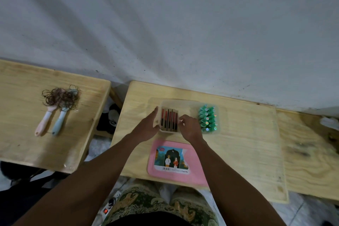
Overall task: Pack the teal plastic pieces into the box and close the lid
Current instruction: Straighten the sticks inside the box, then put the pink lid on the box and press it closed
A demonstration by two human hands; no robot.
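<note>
Steadying the clear box [185,103] with an open left hand [146,126], a person's curled right hand [189,127] works beside teal pieces [208,119] already inside; its grip unclear, gentle seating seems wise.

Off on the left pale wooden tabletop [22,115] there's a pink-handled hairbrush [45,120] lying beside a light-blue-handled hairbrush [59,121], both clogged with tangled brown hair [60,96].
</note>
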